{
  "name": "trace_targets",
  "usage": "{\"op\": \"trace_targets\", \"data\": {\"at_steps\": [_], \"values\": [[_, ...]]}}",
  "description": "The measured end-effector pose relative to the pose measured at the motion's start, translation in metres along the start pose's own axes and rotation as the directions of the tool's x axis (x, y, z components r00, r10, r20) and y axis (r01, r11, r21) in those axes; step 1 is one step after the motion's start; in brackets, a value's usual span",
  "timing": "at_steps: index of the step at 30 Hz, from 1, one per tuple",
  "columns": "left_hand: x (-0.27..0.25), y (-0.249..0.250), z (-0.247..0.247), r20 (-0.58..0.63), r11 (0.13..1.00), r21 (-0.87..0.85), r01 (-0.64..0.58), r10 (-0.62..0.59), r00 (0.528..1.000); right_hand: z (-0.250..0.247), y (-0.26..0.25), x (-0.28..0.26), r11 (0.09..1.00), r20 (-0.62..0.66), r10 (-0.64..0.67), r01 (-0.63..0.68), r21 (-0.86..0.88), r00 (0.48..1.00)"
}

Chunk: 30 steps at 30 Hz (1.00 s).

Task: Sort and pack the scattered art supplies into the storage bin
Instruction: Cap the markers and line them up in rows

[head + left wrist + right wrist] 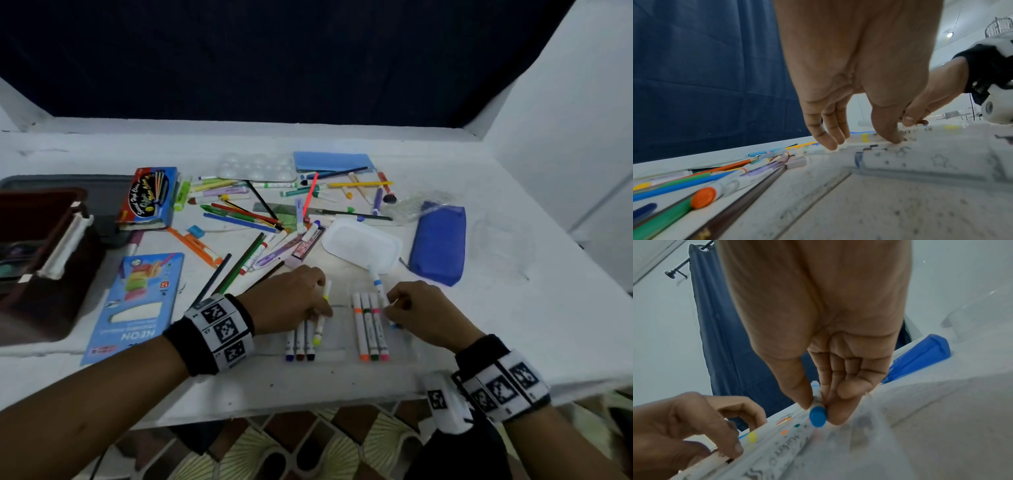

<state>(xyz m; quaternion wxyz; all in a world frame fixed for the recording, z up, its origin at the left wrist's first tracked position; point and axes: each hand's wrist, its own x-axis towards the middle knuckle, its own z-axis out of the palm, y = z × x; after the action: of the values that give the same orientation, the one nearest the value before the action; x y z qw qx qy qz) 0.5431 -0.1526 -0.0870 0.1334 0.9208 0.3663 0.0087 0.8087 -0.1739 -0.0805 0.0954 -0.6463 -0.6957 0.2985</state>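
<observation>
Right hand (416, 310) fingers pinch light, stiff, slick blue-capped white marker (818, 416) mid-barrel (rolls easily); left hand (291, 298) fingers pinch yellow-capped white marker (322, 317).

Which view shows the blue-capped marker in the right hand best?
Right wrist: the blue-capped marker sits centred and close, cap end on, pinched by the right hand. The head view shows its full length but small. The left wrist view shows only a blurred sliver of it, behind the left hand.
</observation>
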Motion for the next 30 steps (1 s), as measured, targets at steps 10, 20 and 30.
{"op": "trace_targets", "data": {"at_steps": [10,20,30], "values": [[0.000,0.004,-0.013,0.163,0.998,0.035,0.052,-0.056,0.985,0.004,-0.002,-0.003,0.999,-0.010,0.013,-0.014,-0.034,1.000],[0.002,0.012,-0.022,0.135,0.988,-0.096,0.121,-0.107,0.985,0.006,-0.001,-0.002,0.999,0.004,0.021,-0.020,-0.039,1.000],[0.007,0.019,-0.023,0.190,0.990,-0.111,0.085,-0.063,0.980,0.005,0.002,0.003,0.999,0.011,0.014,-0.013,-0.039,1.000]]}}
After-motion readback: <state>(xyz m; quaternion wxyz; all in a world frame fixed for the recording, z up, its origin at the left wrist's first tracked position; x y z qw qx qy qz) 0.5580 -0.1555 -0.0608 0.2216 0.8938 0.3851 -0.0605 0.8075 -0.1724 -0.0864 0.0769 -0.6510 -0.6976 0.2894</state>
